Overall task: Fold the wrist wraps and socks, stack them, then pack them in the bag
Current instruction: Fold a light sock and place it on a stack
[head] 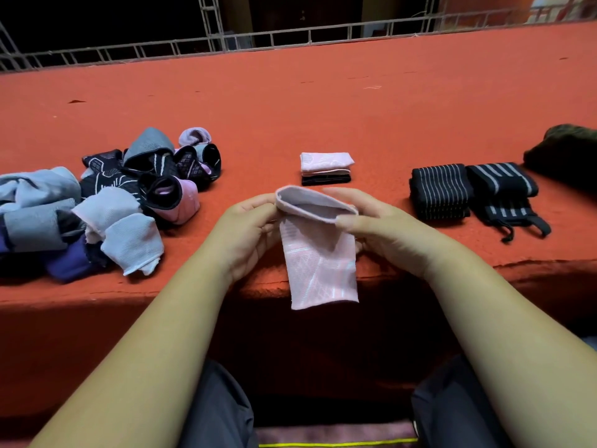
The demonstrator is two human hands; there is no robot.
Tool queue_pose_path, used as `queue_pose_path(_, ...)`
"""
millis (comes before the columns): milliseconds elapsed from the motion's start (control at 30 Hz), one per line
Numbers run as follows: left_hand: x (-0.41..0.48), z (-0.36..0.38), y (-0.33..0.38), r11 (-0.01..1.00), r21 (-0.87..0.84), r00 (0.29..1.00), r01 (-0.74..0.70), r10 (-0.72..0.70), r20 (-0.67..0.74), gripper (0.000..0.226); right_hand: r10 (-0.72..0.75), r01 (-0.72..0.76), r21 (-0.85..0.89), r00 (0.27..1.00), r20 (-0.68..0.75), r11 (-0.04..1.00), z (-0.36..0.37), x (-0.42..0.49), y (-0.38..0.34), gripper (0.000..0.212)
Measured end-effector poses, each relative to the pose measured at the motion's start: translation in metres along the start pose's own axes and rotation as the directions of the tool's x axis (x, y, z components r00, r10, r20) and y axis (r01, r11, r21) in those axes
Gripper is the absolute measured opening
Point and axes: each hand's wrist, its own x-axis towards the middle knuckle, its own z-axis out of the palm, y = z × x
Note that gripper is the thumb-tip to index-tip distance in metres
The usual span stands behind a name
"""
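Both hands, left (248, 227) and right (384, 226), pinched the pink sock (319, 253) cuff between them; corners needed matching before creasing.

The work surface (323, 101) is a wide, flat platform covered in red-orange felt-like cloth that spans the full width of the view. Its front edge (80, 305) folds downward, and the drop below it lies in deep shadow. A grey metal rail frame (290, 37) of horizontal bars and short uprights borders the far edge, with lattice posts (211, 21) rising left of centre and at right. Beyond the frame the room is dark, while the cloth is evenly lit and carries a few small dark specks (76, 101) at far left.
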Motion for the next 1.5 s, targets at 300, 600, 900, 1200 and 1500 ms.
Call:
queue_pose_path(300, -0.001, -0.001, 0.000, 0.999, 0.017, 0.999, 0.047, -0.047, -0.001, 0.026, -0.057, 0.026, -0.135, 0.973, -0.225, 0.990, -0.002, 0.006, 0.005, 0.028)
queue_pose_path(600, -0.010, 0.001, 0.008, 1.000, 0.016, 0.999, -0.001, 0.000, 0.049, 0.029, -0.021, 0.045, 0.063, 0.940, -0.341, 0.997, 0.013, 0.009, -0.002, 0.034)
queue_pose_path(900, -0.008, 0.002, 0.009, 0.999, 0.024, 0.999, 0.027, -0.029, 0.046, 0.029, -0.015, -0.001, -0.043, 0.926, -0.378, 0.999, 0.013, 0.009, -0.001, 0.037)
queue_pose_path(1200, -0.007, -0.002, -0.001, 0.976, 0.207, 0.995, 0.062, -0.077, 0.070, 0.025, -0.097, 0.071, -0.123, 0.971, -0.217, 0.990, 0.009, 0.007, 0.002, 0.039)
queue_pose_path(1500, -0.008, 0.004, 0.001, 0.973, 0.230, 0.998, -0.016, 0.001, 0.064, 0.034, -0.008, -0.035, -0.193, 0.976, -0.219, 0.981, 0.008, 0.010, 0.008, 0.018)
